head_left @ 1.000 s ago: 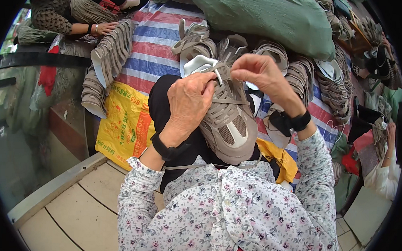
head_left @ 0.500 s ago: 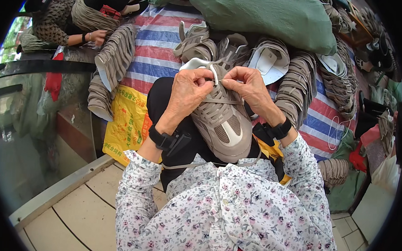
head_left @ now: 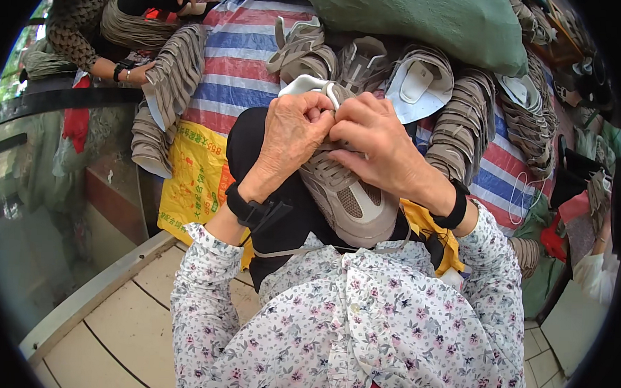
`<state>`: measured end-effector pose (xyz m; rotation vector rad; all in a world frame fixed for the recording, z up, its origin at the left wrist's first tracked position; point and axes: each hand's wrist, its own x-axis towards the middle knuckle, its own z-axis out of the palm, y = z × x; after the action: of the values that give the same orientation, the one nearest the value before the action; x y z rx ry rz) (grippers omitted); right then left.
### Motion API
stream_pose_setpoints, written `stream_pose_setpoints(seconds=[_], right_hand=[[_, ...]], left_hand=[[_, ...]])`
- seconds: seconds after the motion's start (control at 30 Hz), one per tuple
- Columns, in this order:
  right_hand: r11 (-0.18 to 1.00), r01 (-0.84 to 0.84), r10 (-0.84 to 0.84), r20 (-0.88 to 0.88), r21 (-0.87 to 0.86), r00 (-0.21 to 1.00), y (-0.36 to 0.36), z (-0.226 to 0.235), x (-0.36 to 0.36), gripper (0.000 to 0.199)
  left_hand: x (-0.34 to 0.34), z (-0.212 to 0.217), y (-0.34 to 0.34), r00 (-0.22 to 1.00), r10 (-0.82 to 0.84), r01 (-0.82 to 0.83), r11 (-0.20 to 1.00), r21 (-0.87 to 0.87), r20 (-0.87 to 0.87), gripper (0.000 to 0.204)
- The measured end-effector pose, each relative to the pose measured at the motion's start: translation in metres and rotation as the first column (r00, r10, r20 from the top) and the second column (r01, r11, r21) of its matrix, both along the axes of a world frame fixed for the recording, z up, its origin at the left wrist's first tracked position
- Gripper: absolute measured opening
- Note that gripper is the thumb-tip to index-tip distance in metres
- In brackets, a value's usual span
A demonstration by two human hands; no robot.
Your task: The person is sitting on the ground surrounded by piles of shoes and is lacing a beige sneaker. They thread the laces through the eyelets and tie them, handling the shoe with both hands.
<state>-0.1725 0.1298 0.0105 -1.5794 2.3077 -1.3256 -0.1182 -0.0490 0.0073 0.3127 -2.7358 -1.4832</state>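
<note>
Both hands closed together: left hand (head_left: 294, 134), right hand (head_left: 376, 145) pinching one shoe (head_left: 348, 199).

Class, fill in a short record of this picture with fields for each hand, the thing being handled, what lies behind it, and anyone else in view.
Left hand: left hand pinches at the top of the shoe
Right hand: right hand pinches there too, touching the left
Thing handled: grey-beige shoe, toe toward the person, resting on a dark lap
Behind: stacked shoe uppers on a striped sheet, green sack above
Others: another person's hand, upper left
</note>
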Motion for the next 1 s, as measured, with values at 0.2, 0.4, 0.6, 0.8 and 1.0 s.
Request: stream_pose_setpoints(seconds=[0.2, 0.4, 0.6, 0.8, 1.0], right_hand=[[0.995, 0.031, -0.001, -0.313, 0.09, 0.95, -0.009, -0.007, 0.003, 0.019], [0.997, 0.026, -0.028, 0.039, 0.066, 0.999, -0.013, -0.006, -0.012, 0.013], [0.999, 0.031, -0.02, 0.581, -0.009, 0.814, -0.013, -0.004, -0.031, 0.003], [0.999, 0.037, -0.016, 0.843, -0.005, 0.538, -0.01, -0.009, -0.043, 0.008], [0.998, -0.019, 0.067, 0.913, -0.065, 0.403, 0.001, -0.004, -0.056, 0.015]], left_hand=[[-0.003, 0.004, -0.009, 0.982, -0.102, 0.046, 0.946, -0.322, -0.159, 0.007], [0.011, 0.012, -0.046, 0.979, 0.023, -0.121, 0.865, -0.487, -0.202, 0.004], [0.056, 0.01, -0.092, 0.967, 0.163, -0.247, 0.802, -0.544, -0.197, 0.007], [0.115, 0.004, -0.144, 0.93, 0.321, -0.354, 0.663, -0.66, -0.177, 0.009], [0.179, -0.009, -0.191, 0.866, 0.472, -0.434, 0.554, -0.71, -0.162, 0.011]])
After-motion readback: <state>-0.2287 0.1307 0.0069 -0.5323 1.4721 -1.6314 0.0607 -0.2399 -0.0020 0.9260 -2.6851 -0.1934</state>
